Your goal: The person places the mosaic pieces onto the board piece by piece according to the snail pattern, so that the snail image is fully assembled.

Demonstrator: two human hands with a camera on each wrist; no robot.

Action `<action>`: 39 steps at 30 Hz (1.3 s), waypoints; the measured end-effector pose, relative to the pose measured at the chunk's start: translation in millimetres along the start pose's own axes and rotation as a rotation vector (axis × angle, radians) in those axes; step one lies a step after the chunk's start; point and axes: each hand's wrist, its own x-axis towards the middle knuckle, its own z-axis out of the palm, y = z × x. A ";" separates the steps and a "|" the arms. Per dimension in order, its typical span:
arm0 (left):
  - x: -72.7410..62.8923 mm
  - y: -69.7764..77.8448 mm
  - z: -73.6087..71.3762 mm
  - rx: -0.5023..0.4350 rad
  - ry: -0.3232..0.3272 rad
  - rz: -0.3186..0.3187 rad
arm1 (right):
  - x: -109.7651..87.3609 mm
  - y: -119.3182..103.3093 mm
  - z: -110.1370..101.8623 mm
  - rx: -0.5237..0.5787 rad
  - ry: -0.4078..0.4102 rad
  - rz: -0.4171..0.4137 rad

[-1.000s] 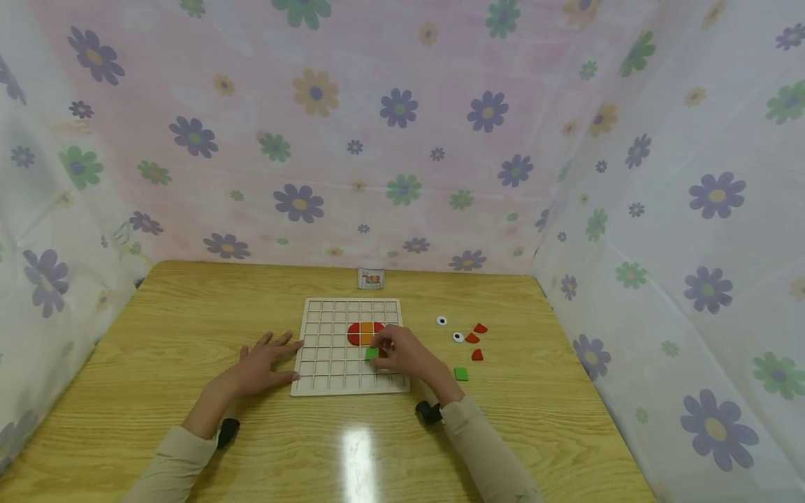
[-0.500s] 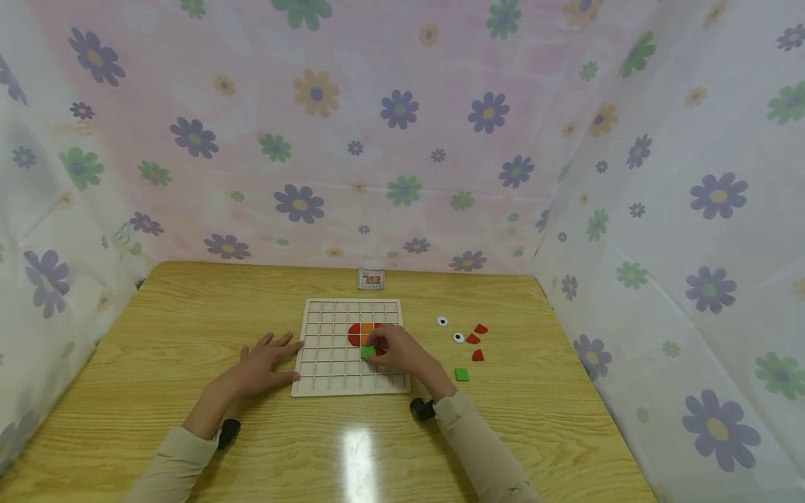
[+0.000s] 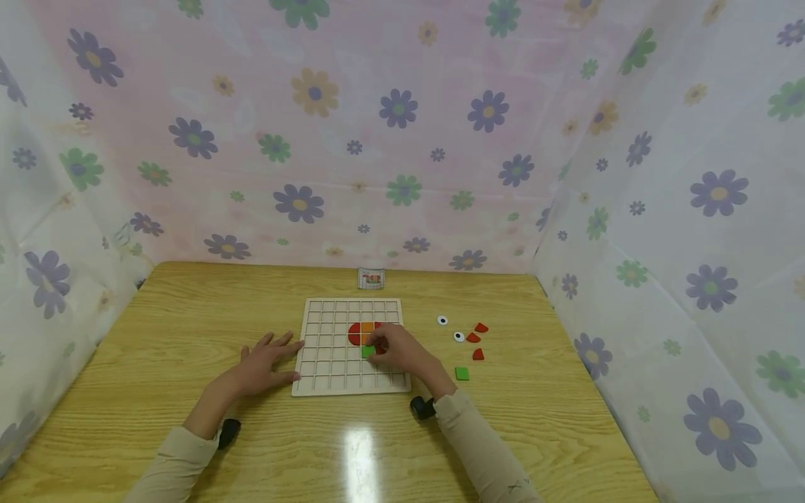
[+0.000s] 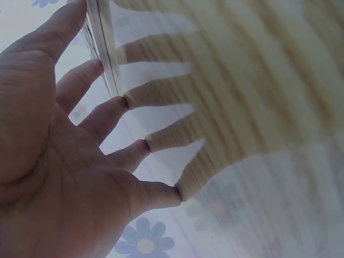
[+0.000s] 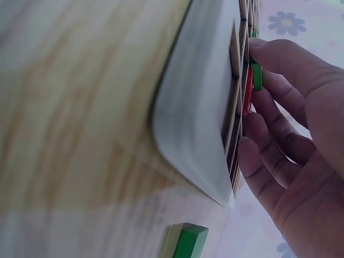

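Note:
A pale wooden grid board [image 3: 319, 384] lies on the table. Red and orange tiles [image 3: 367, 327] fill some of its cells in a rounded shape. My right hand [image 3: 402, 351] reaches over the board's right half and pinches a green square tile [image 3: 367, 352] just below the orange ones. In the right wrist view that green tile [image 5: 257, 77] sits between thumb and fingers beside a red tile [image 5: 248, 91]; whether it lies fully in its cell I cannot tell. With fingers spread, my left hand [image 3: 260, 367] rests on the table, fingertips at the board's left edge.
Right of the board lie another green square [image 3: 462, 374], several red quarter-round pieces [image 3: 479, 355] and two white eye discs [image 3: 459, 337]. A small picture card [image 3: 371, 279] lies behind the board. Flowered sheets [image 3: 402, 140] surround the table on three sides.
My right hand has shifted slightly left with the green square, which now lines up with the cell under the orange tiles. The left hand stays where it was.

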 end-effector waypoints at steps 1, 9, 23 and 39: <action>-0.1 0.3 -0.2 0.002 0.000 0.001 | -0.1 -0.2 -0.2 0.005 -0.002 0.004; 0.4 1.5 -1.3 0.012 -0.002 -0.011 | -0.9 -1.2 -1.6 0.017 -0.010 0.019; 0.7 2.2 -0.9 0.008 -0.005 -0.015 | -1.5 -2.4 -3.9 0.015 -0.010 0.014; 2.4 -0.5 0.6 0.021 -0.001 -0.017 | -2.9 -2.3 -5.8 0.040 -0.014 0.011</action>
